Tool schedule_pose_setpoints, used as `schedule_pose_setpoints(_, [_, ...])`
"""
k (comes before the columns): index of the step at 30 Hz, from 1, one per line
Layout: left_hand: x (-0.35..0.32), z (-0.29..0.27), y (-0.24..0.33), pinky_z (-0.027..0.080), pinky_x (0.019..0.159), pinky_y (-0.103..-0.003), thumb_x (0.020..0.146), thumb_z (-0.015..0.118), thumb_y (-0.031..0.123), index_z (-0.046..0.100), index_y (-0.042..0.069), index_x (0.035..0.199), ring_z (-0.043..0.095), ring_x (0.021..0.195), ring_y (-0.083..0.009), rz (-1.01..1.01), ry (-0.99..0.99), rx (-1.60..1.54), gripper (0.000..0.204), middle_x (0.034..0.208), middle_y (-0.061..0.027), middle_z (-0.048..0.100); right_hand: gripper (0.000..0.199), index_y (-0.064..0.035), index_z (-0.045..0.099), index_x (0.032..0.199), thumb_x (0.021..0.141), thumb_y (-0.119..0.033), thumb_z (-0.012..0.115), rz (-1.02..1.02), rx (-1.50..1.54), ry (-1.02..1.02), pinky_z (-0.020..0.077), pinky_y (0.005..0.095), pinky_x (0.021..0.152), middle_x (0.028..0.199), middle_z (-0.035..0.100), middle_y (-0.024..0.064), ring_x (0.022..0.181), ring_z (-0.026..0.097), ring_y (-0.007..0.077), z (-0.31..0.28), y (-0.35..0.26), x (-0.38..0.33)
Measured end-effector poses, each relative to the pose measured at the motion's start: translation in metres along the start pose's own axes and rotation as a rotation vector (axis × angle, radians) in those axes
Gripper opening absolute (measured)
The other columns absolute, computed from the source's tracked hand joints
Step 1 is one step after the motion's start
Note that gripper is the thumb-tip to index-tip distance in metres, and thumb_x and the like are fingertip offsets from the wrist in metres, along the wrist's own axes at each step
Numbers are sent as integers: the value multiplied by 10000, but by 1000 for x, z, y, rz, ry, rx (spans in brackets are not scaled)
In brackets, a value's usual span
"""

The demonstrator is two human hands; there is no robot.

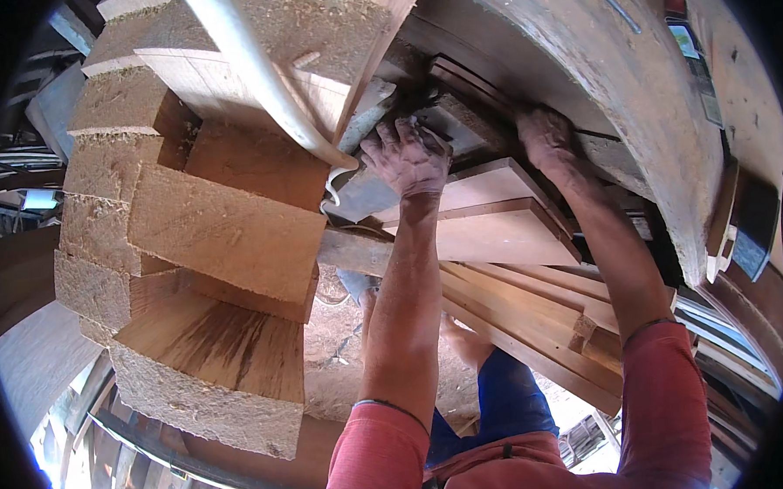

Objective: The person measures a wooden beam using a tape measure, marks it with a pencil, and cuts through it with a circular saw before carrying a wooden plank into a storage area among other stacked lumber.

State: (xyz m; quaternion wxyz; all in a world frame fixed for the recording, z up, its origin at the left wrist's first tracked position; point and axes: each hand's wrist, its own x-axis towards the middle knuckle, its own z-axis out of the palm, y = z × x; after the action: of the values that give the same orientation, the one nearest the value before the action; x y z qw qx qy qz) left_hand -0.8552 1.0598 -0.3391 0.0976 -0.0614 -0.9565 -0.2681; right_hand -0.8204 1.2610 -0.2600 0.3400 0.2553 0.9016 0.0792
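A woodworking shop or timber store. Thick sawn planks [225, 225] with rough, sawdust-coated ends are stacked high on the left, thinner boards [517, 309] lie piled below, and sawdust [335, 352] covers the floor under a dusty bench [656, 102].

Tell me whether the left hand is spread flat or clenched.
Spread flat: the left hand lies palm-down, fingers splayed, on the grey board.

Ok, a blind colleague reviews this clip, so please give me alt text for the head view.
Both hands reach forward into stacked timber: the left hand presses flat on a grey board, the right hand rests on planks under a curved beam. Sawn blocks are piled at left.
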Motion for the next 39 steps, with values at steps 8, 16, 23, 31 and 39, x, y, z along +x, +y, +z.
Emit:
schedule_pose_setpoints(8, [-1,-3,11,406,843,-586,771,617,325,675,121,1034,528,1039,-430,-47,-97,22,338,1125,-155,633,405,-16,610,1280,901,-156,582,325,579,-28,493,411,974,1260,643,214,1169,620,354,23,9,-23])
schedule_pose_setpoints(16, [42,-2,-12,493,738,-545,802,627,277,672,102,1067,632,840,-392,187,-135,-147,320,979,-161,686,593,-43,427,1490,918,-165,522,385,890,-172,373,379,1135,1489,484,217,1385,470,324,58,16,-31])
schedule_pose_setpoints(23, [58,-3,30,593,719,-504,912,581,253,690,127,1071,715,785,-392,388,-227,-71,231,878,-191,723,476,-1,543,1355,945,-242,533,247,706,-97,423,399,1077,1334,593,252,1283,539,370,83,21,-15])
schedule_pose_setpoints(31, [103,95,12,555,817,-541,930,569,292,685,124,1144,697,877,-398,636,-438,201,296,946,-180,723,452,15,626,1225,797,-61,747,285,1906,123,391,360,1046,1294,606,140,1189,524,251,83,13,-37])
schedule_pose_setpoints(39, [108,121,27,532,853,-537,931,565,300,681,128,1163,681,924,-390,659,-507,242,311,990,-172,714,426,-80,568,1328,944,-260,603,7,698,347,409,447,1077,1372,566,174,1264,526,347,96,25,-44])
